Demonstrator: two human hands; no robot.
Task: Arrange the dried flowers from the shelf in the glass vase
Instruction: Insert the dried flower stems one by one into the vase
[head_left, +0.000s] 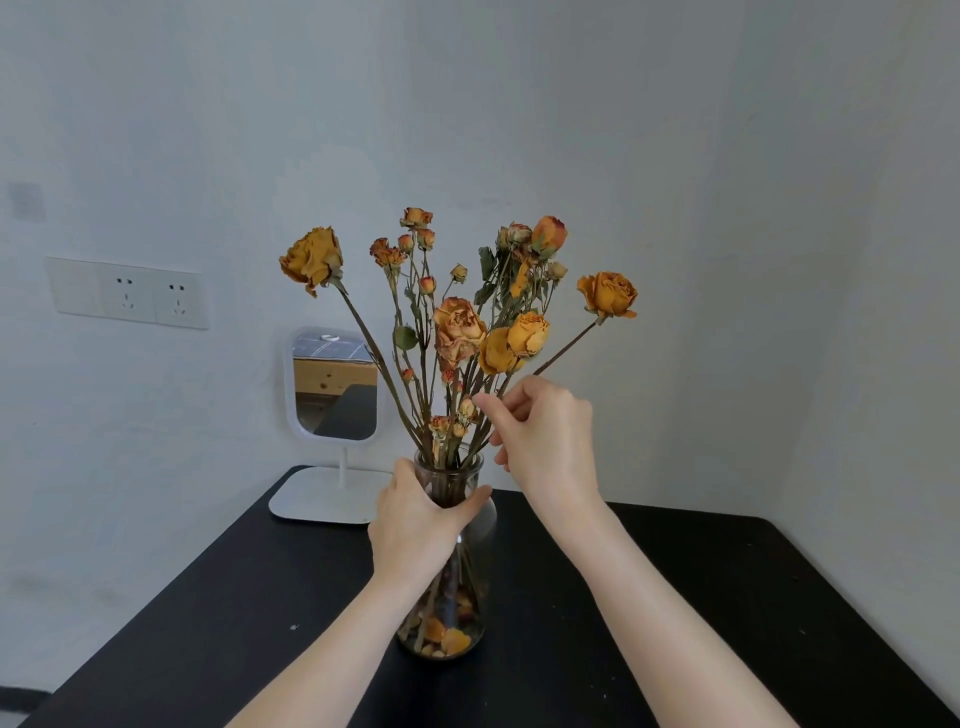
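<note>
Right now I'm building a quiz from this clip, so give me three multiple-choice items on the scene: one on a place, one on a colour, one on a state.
1. Where does the white mirror stand?
A. Behind the vase, to its left
B. In front of the vase
C. On the wall above the sockets

2. What colour is the table?
A. White
B. Black
C. Pale wood

3. What is the left hand doing?
A. Resting flat on the table
B. Holding a loose flower in the air
C. Gripping the glass vase at its neck

Answers:
1 A, its base sits at the table's far edge, left of the vase.
2 B, the top is dark all over.
3 C, its fingers wrap the neck while the right hand pinches stems of the dried flowers.
</note>
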